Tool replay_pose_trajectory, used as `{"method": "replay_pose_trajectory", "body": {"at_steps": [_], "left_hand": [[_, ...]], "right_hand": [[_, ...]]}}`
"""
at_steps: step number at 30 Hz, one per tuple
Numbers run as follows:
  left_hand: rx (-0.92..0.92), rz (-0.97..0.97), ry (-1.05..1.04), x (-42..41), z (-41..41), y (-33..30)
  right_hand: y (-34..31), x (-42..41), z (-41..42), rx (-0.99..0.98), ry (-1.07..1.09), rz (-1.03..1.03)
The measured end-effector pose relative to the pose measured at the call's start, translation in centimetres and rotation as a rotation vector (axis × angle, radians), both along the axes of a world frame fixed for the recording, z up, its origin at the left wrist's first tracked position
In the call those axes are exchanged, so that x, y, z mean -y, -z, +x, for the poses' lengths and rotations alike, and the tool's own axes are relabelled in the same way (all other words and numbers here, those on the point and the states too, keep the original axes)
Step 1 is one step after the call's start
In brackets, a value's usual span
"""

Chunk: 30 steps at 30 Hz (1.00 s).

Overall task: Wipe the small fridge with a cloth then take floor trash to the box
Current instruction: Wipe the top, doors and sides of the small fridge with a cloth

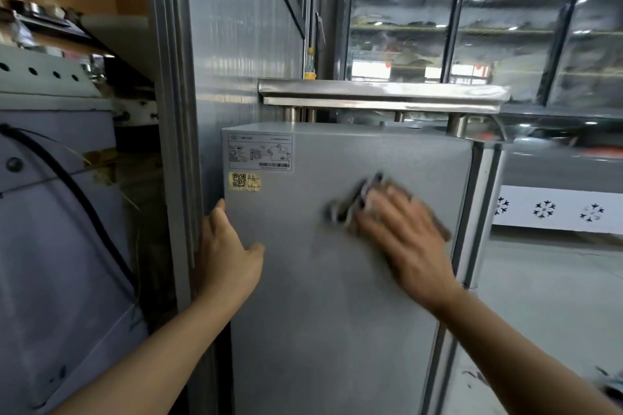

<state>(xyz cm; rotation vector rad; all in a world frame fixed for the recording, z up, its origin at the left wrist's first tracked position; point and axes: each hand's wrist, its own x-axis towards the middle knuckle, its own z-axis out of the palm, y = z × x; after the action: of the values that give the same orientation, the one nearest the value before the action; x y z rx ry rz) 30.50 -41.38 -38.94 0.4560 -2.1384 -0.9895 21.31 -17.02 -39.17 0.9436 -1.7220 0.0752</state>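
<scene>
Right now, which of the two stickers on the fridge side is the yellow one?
The lower, smaller sticker, with the square code, just above the left hand. The larger sticker above it is white, with a barcode.

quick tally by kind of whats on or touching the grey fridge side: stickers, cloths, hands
stickers: 2, a white label and a yellow sticker on the fridge
cloths: 1, the cloth under the right hand
hands: 2, with the left hand on the fridge's edge
total: 5
</scene>
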Motion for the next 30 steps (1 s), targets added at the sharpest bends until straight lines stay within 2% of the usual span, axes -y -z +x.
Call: {"method": "replay_pose_trajectory", "body": {"at_steps": [3,5,7,10,12,15,19,22,26,30], "left_hand": [[-0.006,0.003,-0.016,-0.1,-0.4,0.2],[-0.025,-0.005,-0.033,-0.2,-0.8,0.3],[-0.047,0.002,-0.043,-0.4,-1.0,0.4],[-0.050,-0.001,-0.047,-0.7,-1.0,0.4],[-0.040,-0.010,-0.052,-0.6,-1.0,0.4],[-0.029,0.001,-0.056,-0.7,-1.0,0.4],[-0.036,-0.004,-0.055,-0.8,-1.2,0.4],[-0.031,-0.001,-0.057,-0.8,-1.2,0.3],[-0.031,-0.002,-0.058,-0.7,-1.2,0.2],[-0.032,0.004,-0.062,-0.9,-1.2,0.1]], "right_hand": [[-6.1,0.1,-1.1,-0.015,0.004,-0.364],[-6.4,0.3,-1.4,-0.052,0.022,-0.461],[-3.0,0.0,-1.3,-0.049,0.038,-0.492],[4.2,-1.0,0.0,0.096,0.092,-0.471],[5.8,-1.5,0.6,0.163,0.124,-0.438],[1.6,-0.7,0.2,0.190,0.093,-0.540],[-5.3,-0.2,-1.4,0.109,0.027,-0.691],[-2.8,-0.6,-1.2,0.102,0.000,-0.679],[1.3,-1.3,0.3,0.188,-0.019,-0.655],[-3.4,-2.5,0.0,0.083,0.059,-0.738]]}}
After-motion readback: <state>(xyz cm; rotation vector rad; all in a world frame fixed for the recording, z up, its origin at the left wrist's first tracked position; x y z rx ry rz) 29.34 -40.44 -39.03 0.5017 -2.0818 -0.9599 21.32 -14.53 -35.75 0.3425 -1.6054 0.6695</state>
